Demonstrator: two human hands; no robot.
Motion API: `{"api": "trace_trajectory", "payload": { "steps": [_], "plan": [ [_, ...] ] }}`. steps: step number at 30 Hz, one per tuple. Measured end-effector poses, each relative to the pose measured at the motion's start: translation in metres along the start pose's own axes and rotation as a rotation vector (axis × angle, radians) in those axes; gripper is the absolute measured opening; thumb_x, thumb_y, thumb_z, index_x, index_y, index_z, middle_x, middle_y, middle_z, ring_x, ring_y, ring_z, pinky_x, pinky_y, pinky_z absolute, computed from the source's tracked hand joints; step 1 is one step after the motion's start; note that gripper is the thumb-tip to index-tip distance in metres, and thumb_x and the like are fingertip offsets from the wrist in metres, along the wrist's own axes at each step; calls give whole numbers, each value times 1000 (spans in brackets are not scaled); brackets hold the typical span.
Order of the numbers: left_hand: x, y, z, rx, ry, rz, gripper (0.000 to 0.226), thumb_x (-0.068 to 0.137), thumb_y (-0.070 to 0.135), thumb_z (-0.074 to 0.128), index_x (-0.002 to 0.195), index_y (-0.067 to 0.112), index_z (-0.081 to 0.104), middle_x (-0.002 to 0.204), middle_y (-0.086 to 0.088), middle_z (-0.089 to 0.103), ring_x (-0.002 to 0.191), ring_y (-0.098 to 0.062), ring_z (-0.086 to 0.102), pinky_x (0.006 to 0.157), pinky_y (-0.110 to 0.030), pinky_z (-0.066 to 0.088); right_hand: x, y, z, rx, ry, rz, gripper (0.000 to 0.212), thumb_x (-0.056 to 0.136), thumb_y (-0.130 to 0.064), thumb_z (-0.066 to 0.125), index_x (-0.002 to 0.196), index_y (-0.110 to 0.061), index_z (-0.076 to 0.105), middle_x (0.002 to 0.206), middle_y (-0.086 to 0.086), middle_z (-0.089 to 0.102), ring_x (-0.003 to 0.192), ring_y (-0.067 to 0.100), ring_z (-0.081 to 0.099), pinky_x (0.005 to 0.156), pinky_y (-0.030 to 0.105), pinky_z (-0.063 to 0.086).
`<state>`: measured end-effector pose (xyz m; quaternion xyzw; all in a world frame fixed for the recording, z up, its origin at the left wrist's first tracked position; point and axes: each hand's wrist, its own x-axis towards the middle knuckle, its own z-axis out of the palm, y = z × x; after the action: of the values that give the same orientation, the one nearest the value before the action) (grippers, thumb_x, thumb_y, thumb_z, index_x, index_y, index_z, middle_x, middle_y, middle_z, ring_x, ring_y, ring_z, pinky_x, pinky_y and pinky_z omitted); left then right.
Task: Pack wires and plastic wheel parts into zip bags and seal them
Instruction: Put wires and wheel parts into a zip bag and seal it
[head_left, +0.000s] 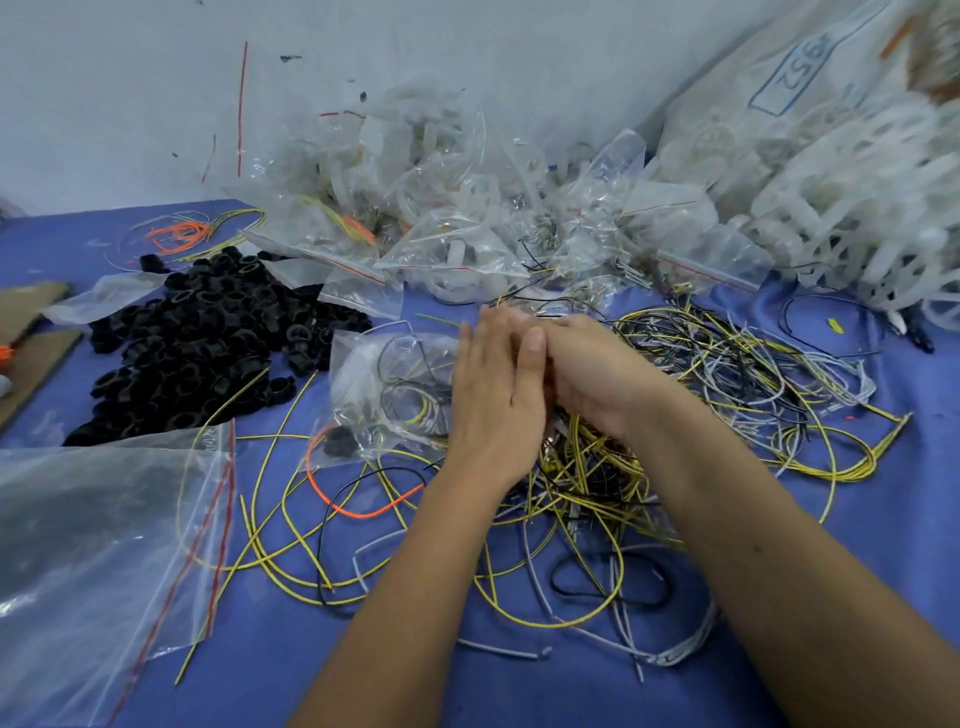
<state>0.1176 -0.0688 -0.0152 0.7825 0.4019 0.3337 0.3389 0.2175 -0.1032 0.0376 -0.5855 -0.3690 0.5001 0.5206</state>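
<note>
My left hand (493, 400) lies with straight fingers on the right end of a small clear zip bag (384, 384), which holds coiled wires and a black part. My right hand (597, 374) is pressed against the left thumb with its back towards me. Its fingers curl down out of sight, and motion blur hides the fingertips and anything they hold. Both hands sit over a tangle of loose yellow, black, grey and orange wires (727, 374) on the blue table (291, 649). A heap of black plastic wheel parts (208, 338) lies to the left.
A large empty zip bag (104, 545) with a red seal line lies at the front left. Several filled zip bags (467, 218) are piled at the back against the wall. White plastic parts (857, 208) are stacked at the back right. Cardboard (31, 332) lies at the left edge.
</note>
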Motion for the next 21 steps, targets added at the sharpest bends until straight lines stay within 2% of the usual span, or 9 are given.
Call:
{"api": "trace_trajectory", "payload": {
  "steps": [3, 5, 7, 10, 12, 14, 16, 19, 21],
  "plan": [
    [3, -4, 5, 395, -163, 19, 93, 93, 71, -4, 164, 15, 15, 172, -7, 8, 159, -24, -3, 129, -44, -1, -6, -5, -27, -117, 127, -56, 31, 102, -28, 60, 96, 0, 71, 91, 14, 76, 82, 25, 72, 68, 34, 61],
    [-2, -2, 10, 593, -217, 11, 96, 89, 74, -6, 165, 16, 8, 173, -7, 1, 159, -27, -4, 129, -46, -1, -12, -6, -50, -145, 203, -81, 29, 100, -25, 63, 98, 3, 70, 92, 18, 77, 82, 29, 76, 64, 30, 62],
    [-4, 2, 9, 623, -239, -13, 106, 81, 79, -12, 165, 17, 7, 173, -6, 0, 159, -27, -4, 128, -48, -1, -18, -6, -75, -138, 312, -141, 21, 98, -19, 64, 96, 1, 71, 87, 19, 77, 76, 30, 77, 63, 32, 62],
    [-1, 17, 6, 545, -132, -60, 106, 82, 78, -8, 158, 17, 35, 168, -9, 25, 156, -32, 17, 127, -54, 10, -25, -6, -113, -172, 521, -215, 18, 99, -14, 62, 87, -4, 71, 78, 16, 75, 63, 26, 73, 58, 34, 61],
    [4, 34, 11, 522, 7, -37, 92, 93, 73, 4, 137, 13, 57, 150, -16, 50, 145, -38, 35, 121, -56, 24, -30, -4, -141, -203, 674, -238, 21, 99, -14, 61, 82, -7, 71, 75, 16, 74, 58, 24, 71, 57, 37, 61],
    [10, 52, 23, 484, 95, 32, 72, 101, 63, 20, 127, 9, 61, 140, -17, 55, 139, -38, 39, 118, -54, 27, -31, 0, -167, -262, 831, -241, 23, 98, -16, 61, 78, -9, 71, 77, 17, 74, 58, 23, 70, 59, 42, 62],
    [19, 75, 43, 398, 111, 126, 61, 104, 55, 33, 124, 7, 63, 136, -18, 56, 137, -38, 40, 117, -52, 28, -31, 2, -195, -454, 1012, -224, 22, 95, -22, 62, 83, -9, 74, 82, 13, 75, 73, 27, 72, 71, 47, 61],
    [32, 108, 80, 286, 69, 220, 53, 105, 51, 40, 117, 7, 66, 125, -18, 58, 127, -37, 46, 111, -51, 35, -34, 3, -237, -744, 1244, -168, 22, 90, -26, 61, 100, -13, 76, 98, 12, 75, 98, 33, 68, 87, 39, 52],
    [38, 126, 109, 233, 2, 252, 49, 105, 49, 42, 109, 7, 67, 117, -18, 59, 121, -35, 48, 107, -49, 37, -36, 8, -263, -889, 1316, -109, 27, 89, -27, 60, 110, -14, 71, 109, 19, 69, 109, 40, 59, 98, 42, 44]
  ]
}}
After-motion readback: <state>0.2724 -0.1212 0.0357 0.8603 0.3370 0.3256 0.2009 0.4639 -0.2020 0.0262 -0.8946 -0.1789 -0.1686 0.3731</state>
